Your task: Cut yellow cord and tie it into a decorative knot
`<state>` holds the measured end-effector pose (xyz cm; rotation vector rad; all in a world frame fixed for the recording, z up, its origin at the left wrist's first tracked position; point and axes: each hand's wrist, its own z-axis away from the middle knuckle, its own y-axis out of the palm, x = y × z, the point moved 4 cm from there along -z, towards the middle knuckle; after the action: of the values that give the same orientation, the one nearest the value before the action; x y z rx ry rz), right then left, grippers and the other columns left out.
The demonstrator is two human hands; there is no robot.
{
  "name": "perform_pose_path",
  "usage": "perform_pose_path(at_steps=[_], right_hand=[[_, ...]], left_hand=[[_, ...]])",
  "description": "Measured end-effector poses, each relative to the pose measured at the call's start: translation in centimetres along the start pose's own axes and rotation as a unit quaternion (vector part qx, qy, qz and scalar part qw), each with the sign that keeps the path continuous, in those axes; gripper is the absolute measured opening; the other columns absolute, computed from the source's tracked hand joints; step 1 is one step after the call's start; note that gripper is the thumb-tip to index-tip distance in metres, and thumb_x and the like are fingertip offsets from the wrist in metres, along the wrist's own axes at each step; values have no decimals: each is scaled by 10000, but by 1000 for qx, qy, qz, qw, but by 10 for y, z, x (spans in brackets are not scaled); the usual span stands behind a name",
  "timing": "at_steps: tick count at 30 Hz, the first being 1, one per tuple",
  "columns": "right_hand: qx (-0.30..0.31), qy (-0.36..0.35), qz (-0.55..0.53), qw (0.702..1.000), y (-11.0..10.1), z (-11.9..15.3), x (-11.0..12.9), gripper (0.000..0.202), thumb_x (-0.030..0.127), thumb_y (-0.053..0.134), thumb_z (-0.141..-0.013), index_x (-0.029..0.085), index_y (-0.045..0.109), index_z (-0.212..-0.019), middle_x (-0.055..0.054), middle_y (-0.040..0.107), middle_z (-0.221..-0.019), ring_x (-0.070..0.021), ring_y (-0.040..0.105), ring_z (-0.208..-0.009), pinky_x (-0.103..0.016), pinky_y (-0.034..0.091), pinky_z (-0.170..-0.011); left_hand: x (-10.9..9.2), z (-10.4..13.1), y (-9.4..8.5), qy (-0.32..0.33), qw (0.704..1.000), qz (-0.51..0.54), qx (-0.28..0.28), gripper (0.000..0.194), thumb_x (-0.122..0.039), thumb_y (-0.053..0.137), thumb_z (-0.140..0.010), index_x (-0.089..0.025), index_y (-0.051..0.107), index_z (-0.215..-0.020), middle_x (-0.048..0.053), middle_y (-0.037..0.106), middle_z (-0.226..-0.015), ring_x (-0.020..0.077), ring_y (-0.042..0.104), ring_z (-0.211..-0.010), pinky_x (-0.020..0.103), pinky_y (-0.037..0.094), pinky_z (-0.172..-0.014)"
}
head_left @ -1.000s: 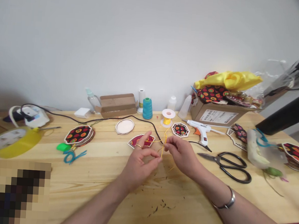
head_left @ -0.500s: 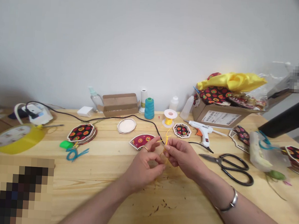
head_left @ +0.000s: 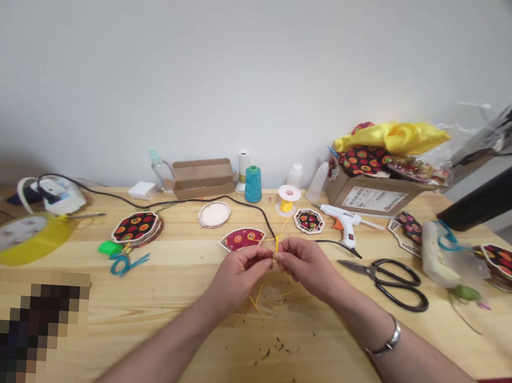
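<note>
My left hand [head_left: 243, 273] and my right hand [head_left: 306, 266] meet at the middle of the table, both closed in a pinch on a knotted yellow cord [head_left: 277, 245]. The knotted part stands up between the fingertips, and loose ends hang below over the wood. Behind it is a spool of yellow cord [head_left: 286, 206] with a strand trailing toward my hands. A fan-shaped maroon patterned piece [head_left: 241, 238] lies just beyond my left hand. An octagonal patterned piece [head_left: 309, 221] lies beyond my right hand.
Black scissors [head_left: 378, 275] and a white glue gun [head_left: 344, 220] lie right. A teal thread cone [head_left: 253, 184], bottles and a cardboard box [head_left: 375, 196] line the wall. At left are stacked patterned pieces [head_left: 136, 227], yellow tape [head_left: 56, 240] and a black cable [head_left: 172, 201].
My left hand has closed from spread fingers to a pinch beside my right fingertips. Loose yellow ends now show below the hands. The view has shifted slightly.
</note>
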<state>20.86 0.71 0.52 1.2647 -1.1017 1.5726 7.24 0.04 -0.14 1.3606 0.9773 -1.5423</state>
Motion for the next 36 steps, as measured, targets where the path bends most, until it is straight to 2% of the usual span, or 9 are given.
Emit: perform_pose_path(at_steps=[3, 6, 13, 20, 30, 36], right_hand=[[-1, -4, -2, 1000, 0, -1, -1, 139, 244, 547, -742, 167, 498, -638, 50, 475, -519, -57, 369, -428, -194, 281, -415], [3, 0, -9, 1000, 1, 0, -1, 139, 238, 551, -744, 169, 497, -637, 48, 475, -518, -55, 368, -425, -189, 278, -404], [26, 16, -40, 999, 1, 1, -1, 184, 292, 589, -740, 166, 512, -632, 46, 475, -513, -53, 370, -425, -184, 270, -391], [53, 46, -60, 996, 2, 3, -2, 260, 382, 608, -742, 155, 514, -654, 47, 484, -528, -41, 358, -415, -174, 256, -391], [63, 49, -86, 993, 2, 3, -3, 289, 417, 628, -727, 157, 517, -666, 46, 495, -538, -39, 362, -417, -173, 255, -392], [60, 46, -83, 994, 2, 3, -1, 310, 436, 638, -719, 156, 519, -663, 49, 490, -534, -35, 354, -413, -173, 259, -394]], left_hand=[[3, -1, -3, -25, 1000, -1, -12, 144, -286, 602, -746, -159, 661, -774, -37, 530, -602, 71, 395, -526, 198, 303, -502], [6, -1, -3, -51, 998, 22, -9, 169, -309, 617, -735, -145, 659, -731, -46, 473, -556, 58, 329, -487, 195, 245, -463], [12, -2, -2, -107, 985, 130, 19, 149, -276, 683, -683, -131, 663, -710, -32, 509, -580, 29, 330, -449, 176, 207, -420], [12, -3, -3, -123, 984, 130, 18, 179, -290, 707, -657, -129, 670, -725, -23, 556, -561, 6, 310, -375, 172, 158, -376], [14, -2, -2, -118, 982, 141, 32, 218, -318, 714, -651, -114, 661, -706, -10, 579, -574, 3, 296, -351, 184, 130, -367], [12, -3, -3, -120, 984, 130, 19, 212, -313, 719, -642, -123, 674, -723, -13, 585, -569, 6, 299, -350, 180, 139, -359]])
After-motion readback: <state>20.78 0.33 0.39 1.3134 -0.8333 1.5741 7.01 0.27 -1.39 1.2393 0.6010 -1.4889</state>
